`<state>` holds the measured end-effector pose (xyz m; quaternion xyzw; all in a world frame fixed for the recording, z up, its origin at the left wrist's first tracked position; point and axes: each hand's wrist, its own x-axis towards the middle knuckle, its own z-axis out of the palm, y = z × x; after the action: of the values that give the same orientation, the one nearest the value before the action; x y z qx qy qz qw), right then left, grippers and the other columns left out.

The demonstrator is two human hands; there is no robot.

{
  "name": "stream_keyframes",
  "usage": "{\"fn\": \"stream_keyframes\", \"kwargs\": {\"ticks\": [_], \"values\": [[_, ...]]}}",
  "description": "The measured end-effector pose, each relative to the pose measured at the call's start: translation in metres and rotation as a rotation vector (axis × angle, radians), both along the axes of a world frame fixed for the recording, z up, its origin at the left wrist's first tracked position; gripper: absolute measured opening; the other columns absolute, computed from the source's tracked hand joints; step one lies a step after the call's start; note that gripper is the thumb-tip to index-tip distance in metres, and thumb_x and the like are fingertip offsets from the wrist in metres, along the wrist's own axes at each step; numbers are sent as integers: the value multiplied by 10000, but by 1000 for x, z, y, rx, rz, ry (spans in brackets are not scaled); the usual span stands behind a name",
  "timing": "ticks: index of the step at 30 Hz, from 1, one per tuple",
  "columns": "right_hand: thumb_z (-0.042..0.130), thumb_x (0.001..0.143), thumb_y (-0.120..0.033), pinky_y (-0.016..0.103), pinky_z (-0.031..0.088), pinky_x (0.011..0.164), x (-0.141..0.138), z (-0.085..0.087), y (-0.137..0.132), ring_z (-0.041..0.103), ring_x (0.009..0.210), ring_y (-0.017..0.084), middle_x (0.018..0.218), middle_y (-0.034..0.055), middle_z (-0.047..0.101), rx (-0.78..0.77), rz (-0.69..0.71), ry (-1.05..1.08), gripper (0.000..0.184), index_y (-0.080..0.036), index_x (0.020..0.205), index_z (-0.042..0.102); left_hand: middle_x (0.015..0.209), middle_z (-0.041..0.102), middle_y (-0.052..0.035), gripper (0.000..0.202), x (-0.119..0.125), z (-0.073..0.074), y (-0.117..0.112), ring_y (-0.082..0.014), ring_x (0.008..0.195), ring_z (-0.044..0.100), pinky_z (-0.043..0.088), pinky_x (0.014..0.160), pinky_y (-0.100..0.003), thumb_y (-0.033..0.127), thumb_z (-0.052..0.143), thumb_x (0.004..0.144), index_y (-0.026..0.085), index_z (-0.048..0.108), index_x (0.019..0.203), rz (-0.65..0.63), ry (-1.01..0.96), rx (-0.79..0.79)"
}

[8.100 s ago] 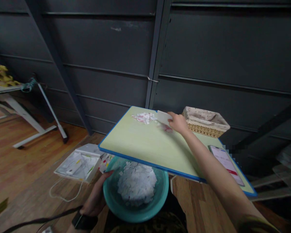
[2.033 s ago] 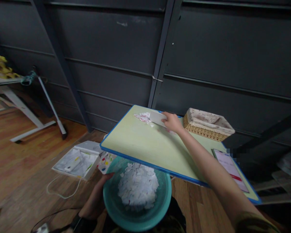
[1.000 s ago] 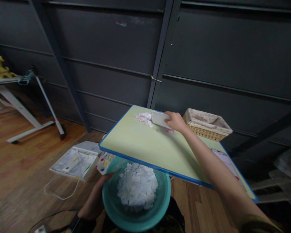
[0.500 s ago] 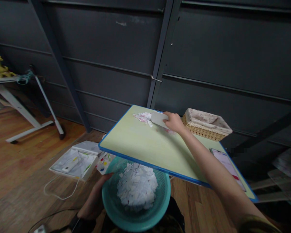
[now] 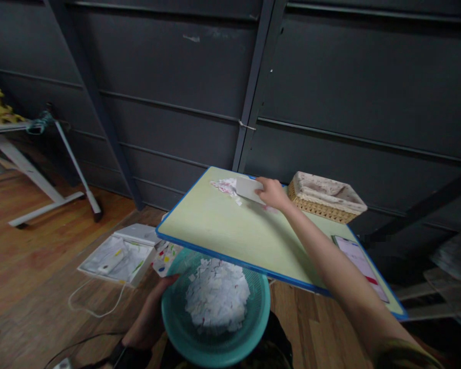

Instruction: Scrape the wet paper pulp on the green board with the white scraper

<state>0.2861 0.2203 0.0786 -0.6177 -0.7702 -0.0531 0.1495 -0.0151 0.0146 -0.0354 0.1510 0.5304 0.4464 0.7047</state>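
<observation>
My right hand [image 5: 272, 193] reaches across the pale green table [image 5: 230, 233] with the blue rim and grips a flat white card [image 5: 248, 188], its edge set against a small heap of white and pink paper scraps [image 5: 225, 185] at the far corner. My left hand [image 5: 149, 315] holds the rim of a teal bowl [image 5: 215, 341] just below the table's near edge. The bowl is heaped with white paper scraps [image 5: 217, 300].
A wicker basket [image 5: 326, 197] with a cloth lining stands at the table's far right. A phone [image 5: 360, 266] lies near the right edge. On the wooden floor to the left lie an open white box [image 5: 119, 253] and a cable [image 5: 92, 302]. A dark panelled wall stands behind.
My right hand and the card have slid a little to the left against the scrap heap. The bowl and my left hand stay where they were.
</observation>
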Motion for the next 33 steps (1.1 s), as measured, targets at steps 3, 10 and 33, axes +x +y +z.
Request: {"fn": "stream_keyframes", "kwargs": {"ticks": [3, 10, 33], "values": [[535, 796, -169, 314, 449, 898, -1, -1, -1, 645, 1045, 281, 1157, 107, 704, -24, 1, -19, 408, -159, 1180, 672, 803, 817, -84, 552, 0, 1, 0, -288, 744, 760, 583, 752, -404, 218, 636, 806, 92, 526, 1332, 1, -13, 13], [542, 750, -155, 296, 454, 842, 2, 14, -12, 655, 1013, 285, 1108, 111, 720, -70, 19, -39, 410, -161, 1127, 703, 822, 821, -76, 603, -2, 1, 0, -300, 793, 756, 575, 712, -369, 257, 647, 804, 83, 495, 1362, -9, -26, -1], [511, 817, -213, 295, 453, 754, 0, -30, -77, 669, 819, 246, 1007, 120, 735, 33, -70, 231, 405, -127, 1192, 637, 732, 808, -78, 504, 0, -4, 2, -275, 645, 754, 604, 685, -402, 195, 629, 810, 77, 562, 1296, 13, -2, -14]]}}
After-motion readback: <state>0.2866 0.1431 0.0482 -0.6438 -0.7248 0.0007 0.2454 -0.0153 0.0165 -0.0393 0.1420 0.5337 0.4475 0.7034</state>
